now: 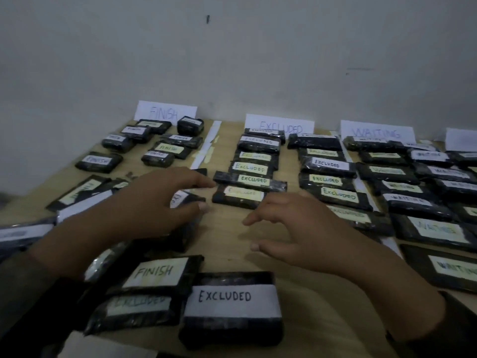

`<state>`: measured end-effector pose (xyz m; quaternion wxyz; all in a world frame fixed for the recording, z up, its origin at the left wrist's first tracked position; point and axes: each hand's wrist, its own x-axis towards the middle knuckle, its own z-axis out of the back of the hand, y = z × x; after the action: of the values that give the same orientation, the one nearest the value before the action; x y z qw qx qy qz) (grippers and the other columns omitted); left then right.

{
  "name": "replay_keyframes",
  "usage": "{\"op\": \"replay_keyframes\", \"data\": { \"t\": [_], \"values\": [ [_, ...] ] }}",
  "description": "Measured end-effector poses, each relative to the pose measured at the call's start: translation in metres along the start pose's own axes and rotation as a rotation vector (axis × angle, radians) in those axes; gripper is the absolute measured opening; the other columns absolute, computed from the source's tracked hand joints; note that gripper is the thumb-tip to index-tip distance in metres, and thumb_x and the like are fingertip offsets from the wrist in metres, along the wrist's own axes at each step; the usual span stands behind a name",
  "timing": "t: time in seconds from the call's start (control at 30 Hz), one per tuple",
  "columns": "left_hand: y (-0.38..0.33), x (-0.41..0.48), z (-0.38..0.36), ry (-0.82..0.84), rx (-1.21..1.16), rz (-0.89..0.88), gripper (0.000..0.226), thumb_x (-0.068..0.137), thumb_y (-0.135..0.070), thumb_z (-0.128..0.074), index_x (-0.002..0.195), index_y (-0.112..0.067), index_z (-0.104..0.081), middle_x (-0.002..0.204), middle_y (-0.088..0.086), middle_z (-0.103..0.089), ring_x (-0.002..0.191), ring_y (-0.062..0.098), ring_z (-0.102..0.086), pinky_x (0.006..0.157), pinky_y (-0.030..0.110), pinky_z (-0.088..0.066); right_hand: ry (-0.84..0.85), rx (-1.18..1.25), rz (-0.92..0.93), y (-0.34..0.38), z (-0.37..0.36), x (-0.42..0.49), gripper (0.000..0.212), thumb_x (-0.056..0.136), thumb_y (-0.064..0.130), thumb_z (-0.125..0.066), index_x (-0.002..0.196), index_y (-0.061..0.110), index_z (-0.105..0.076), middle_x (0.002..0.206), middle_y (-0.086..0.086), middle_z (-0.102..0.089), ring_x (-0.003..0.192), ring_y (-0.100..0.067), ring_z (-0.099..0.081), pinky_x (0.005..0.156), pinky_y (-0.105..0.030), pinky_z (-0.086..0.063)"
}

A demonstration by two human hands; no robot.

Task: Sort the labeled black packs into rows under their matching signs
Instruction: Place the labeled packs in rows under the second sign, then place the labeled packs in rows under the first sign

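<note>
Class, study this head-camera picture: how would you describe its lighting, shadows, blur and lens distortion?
Head view: dim, bluish light; soft shadows on the tan wooden table under the right hand; the near black pack with white EXCLUDED label is sharp, while the black pack at the left edge is smeared; the white paper FINISH sign reads faintly; rows fan outward, suggesting wide-angle distortion.

Wooden table against pale wall
</note>
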<state>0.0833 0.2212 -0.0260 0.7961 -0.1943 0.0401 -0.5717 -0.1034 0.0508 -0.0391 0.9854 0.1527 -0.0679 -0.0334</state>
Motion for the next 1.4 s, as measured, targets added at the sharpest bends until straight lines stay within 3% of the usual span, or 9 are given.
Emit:
{"op": "replay_keyframes", "data": {
  "t": [0.17,0.3,0.43,0.5,0.67,0.8,0.97,1.23,1.4],
  "values": [
    [0.019,-0.03,0.019,-0.087,-0.032,0.09,0.032,0.083,-0.045,-0.056,0.114,-0.043,-0.056,0.112,-0.026,-0.057,0.099,-0.018,-0.048,0.075,0.004,-0.035,0.111,0.041,0.08,0.034,-0.007,0.04,0.036,0.085,0.057,-0.057,0.117,0.039,-0.061,0.106,0.018,-0.059,0.088,0.002,-0.049,0.078,-0.026,-0.034],
    [0.032,-0.052,0.023,-0.125,-0.053,0.133,0.037,0.075,-0.058,-0.047,0.112,-0.051,-0.053,0.11,-0.027,-0.058,0.102,-0.013,-0.05,0.078,0.01,-0.04,0.272,0.075,0.067,0.056,-0.014,0.056,0.048,0.08,0.07,-0.051,0.116,0.038,-0.057,0.095,0.013,-0.065,0.08,-0.003,-0.058,0.068,-0.024,-0.047],
    [0.038,-0.064,0.021,-0.116,-0.097,0.15,0.045,0.073,-0.062,-0.043,0.116,-0.049,-0.054,0.113,-0.027,-0.058,0.107,-0.007,-0.053,0.086,0.022,-0.046,0.379,0.056,0.041,0.068,-0.028,0.061,0.056,0.074,0.075,-0.053,0.115,0.037,-0.054,0.096,0.012,-0.061,0.083,-0.007,-0.056,0.069,-0.027,-0.042],
    [0.038,-0.066,0.018,-0.106,-0.122,0.147,0.047,0.073,-0.06,-0.045,0.118,-0.046,-0.055,0.111,-0.027,-0.058,0.105,-0.008,-0.053,0.086,0.022,-0.046,0.373,0.106,0.005,0.07,-0.032,0.062,0.053,0.071,0.071,-0.062,0.111,0.038,-0.057,0.095,0.014,-0.06,0.085,-0.005,-0.055,0.07,-0.027,-0.037],
    [0.036,-0.063,0.013,-0.057,-0.221,0.159,0.036,0.079,-0.044,-0.068,0.113,-0.044,-0.057,0.101,-0.029,-0.063,0.1,-0.01,-0.055,0.082,0.01,-0.045,0.299,0.487,-0.166,0.066,-0.031,0.064,0.033,0.069,0.039,-0.082,0.097,0.035,-0.064,0.077,0.013,-0.06,0.066,0.001,-0.057,0.063,-0.023,-0.048],
    [0.033,-0.06,0.014,0.087,-0.466,0.159,0.044,0.068,-0.042,-0.07,0.111,-0.041,-0.059,0.102,-0.02,-0.067,0.09,0.005,-0.066,0.083,0.022,-0.053,0.202,0.679,-0.198,0.058,-0.017,0.063,0.024,0.07,0.021,-0.083,0.09,0.028,-0.071,0.083,0.009,-0.067,0.055,-0.003,-0.055,0.056,-0.017,-0.047],
    [0.037,-0.054,0.012,0.041,-0.451,0.176,0.039,0.073,-0.036,-0.076,0.107,-0.046,-0.061,0.099,-0.011,-0.07,0.092,0.009,-0.067,0.084,0.038,-0.055,0.032,0.784,-0.198,0.049,-0.009,0.064,0.021,0.07,0.012,-0.082,0.084,0.024,-0.072,0.085,0.007,-0.07,0.079,-0.036,-0.067,0.072,-0.046,-0.058],
    [0.038,-0.043,0.004,0.056,-0.458,0.209,0.027,0.081,-0.02,-0.071,0.101,-0.036,-0.064,0.096,-0.014,-0.07,0.093,0.001,-0.065,0.082,0.031,-0.054,0.06,0.446,-0.1,0.036,-0.022,0.063,0.039,0.063,0.045,-0.082,0.093,0.039,-0.058,0.096,0.017,-0.061,0.085,-0.004,-0.059,0.078,-0.037,-0.054],
    [0.041,-0.046,0.008,0.143,-0.36,0.219,0.025,0.081,-0.024,-0.071,0.096,-0.042,-0.064,0.093,-0.025,-0.066,0.09,-0.007,-0.062,0.074,0.012,-0.048,0.169,0.272,-0.034,0.041,-0.031,0.062,0.04,0.07,0.053,-0.075,0.101,0.04,-0.054,0.101,0.023,-0.05,0.089,0.004,-0.048,0.075,-0.022,-0.048]
  ]
}}
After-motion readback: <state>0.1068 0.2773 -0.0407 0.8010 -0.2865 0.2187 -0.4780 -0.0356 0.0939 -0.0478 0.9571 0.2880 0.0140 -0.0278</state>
